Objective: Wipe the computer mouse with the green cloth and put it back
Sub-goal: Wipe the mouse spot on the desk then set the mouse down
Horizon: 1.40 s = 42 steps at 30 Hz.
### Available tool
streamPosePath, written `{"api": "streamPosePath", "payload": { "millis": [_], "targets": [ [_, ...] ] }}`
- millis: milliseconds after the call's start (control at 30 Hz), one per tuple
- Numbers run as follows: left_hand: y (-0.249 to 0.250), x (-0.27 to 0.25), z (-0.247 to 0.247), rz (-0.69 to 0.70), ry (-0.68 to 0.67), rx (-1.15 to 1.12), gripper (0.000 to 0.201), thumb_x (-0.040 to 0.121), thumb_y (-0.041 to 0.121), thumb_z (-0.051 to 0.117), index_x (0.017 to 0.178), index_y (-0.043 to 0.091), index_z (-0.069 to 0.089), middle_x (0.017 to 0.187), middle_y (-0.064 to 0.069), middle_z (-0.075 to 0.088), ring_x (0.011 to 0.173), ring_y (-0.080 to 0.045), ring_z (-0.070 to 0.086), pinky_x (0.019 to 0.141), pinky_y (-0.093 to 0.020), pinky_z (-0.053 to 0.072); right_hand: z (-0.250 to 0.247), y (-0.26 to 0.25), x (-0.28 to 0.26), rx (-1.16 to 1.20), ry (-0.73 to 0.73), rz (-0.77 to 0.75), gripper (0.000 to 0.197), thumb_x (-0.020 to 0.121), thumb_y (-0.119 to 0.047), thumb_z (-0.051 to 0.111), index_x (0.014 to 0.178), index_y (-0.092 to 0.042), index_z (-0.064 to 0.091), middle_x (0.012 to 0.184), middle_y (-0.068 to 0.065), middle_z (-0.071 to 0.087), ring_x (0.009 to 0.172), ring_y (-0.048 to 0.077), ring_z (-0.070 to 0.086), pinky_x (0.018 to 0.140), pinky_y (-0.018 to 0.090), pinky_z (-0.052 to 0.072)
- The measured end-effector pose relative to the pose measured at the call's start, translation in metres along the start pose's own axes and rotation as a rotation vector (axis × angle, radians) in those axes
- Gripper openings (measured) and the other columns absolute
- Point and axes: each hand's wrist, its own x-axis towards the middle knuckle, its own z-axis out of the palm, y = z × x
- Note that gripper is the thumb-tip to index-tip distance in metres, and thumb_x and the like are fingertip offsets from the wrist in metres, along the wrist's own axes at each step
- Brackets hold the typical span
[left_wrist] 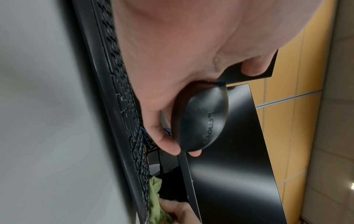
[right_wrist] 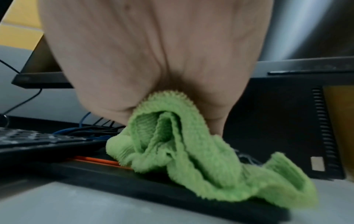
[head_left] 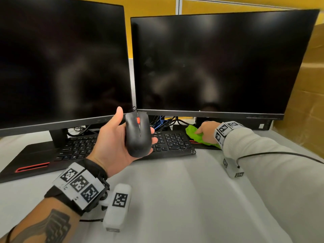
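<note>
My left hand (head_left: pixel 121 137) holds a black computer mouse (head_left: pixel 138 135) with a red scroll wheel up above the keyboard, palm up, fingers curled round its far side. In the left wrist view the mouse (left_wrist: pixel 203 119) lies in the fingers (left_wrist: pixel 168 144). My right hand (head_left: pixel 206 131) grips the green cloth (head_left: pixel 196 135) on the black monitor base just right of the keyboard. In the right wrist view the cloth (right_wrist: pixel 184 150) is bunched in the hand (right_wrist: pixel 153 60), its loose end trailing on the base. The cloth (left_wrist: pixel 155 201) also shows low in the left wrist view.
Two dark monitors (head_left: pixel 210 64) stand at the back, with a black keyboard (head_left: pixel 168 141) in front. Cables (head_left: pixel 163 122) bunch under the right monitor. A cardboard box (head_left: pixel 305 102) stands at the right. The desk (head_left: pixel 175 190) is grey-white.
</note>
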Motion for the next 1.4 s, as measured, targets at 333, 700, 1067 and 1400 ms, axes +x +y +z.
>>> {"api": "streamPosePath", "payload": {
  "millis": [333,700,1067,1400],
  "targets": [
    [-0.001,0.001,0.000,-0.003,-0.004,0.011,0.077,0.099,0.073,0.029,0.129,0.012,0.066,0.128,-0.019,0.068,0.099,-0.038,0.078,0.095,-0.050,0.052,0.002,0.002,-0.014,0.022,-0.003,0.022,0.044,0.111,-0.025,0.047,0.152,-0.011,0.051,0.145,0.013,0.059,0.134,0.033,0.059,0.112,0.037,0.049],
    [-0.010,0.005,-0.002,0.001,-0.085,-0.003,0.087,0.099,0.073,0.028,0.150,0.007,0.052,0.122,-0.019,0.067,0.095,-0.037,0.075,0.092,-0.047,0.051,-0.019,0.039,-0.044,0.248,0.048,0.020,0.026,0.102,-0.016,0.062,0.124,-0.013,0.075,0.120,0.004,0.076,0.093,0.019,0.065,0.093,0.031,0.057],
    [-0.008,0.003,-0.002,-0.035,-0.094,-0.115,0.089,0.095,0.080,0.031,0.135,0.009,0.066,0.124,-0.019,0.067,0.087,-0.037,0.074,0.086,-0.046,0.051,-0.045,-0.015,-0.070,1.100,0.135,-0.268,0.040,0.084,0.022,0.058,0.105,-0.009,0.068,0.113,0.039,0.071,0.101,0.053,0.071,0.096,0.064,0.058],
    [-0.002,0.001,-0.007,-0.021,-0.060,-0.207,0.084,0.096,0.078,0.034,0.135,0.011,0.068,0.126,-0.014,0.071,0.091,-0.036,0.067,0.088,-0.043,0.050,-0.037,-0.123,-0.071,1.262,0.111,-0.463,0.016,0.091,0.012,0.059,0.100,0.013,0.073,0.082,0.021,0.062,0.068,0.028,0.060,0.074,0.039,0.052]
  ]
}}
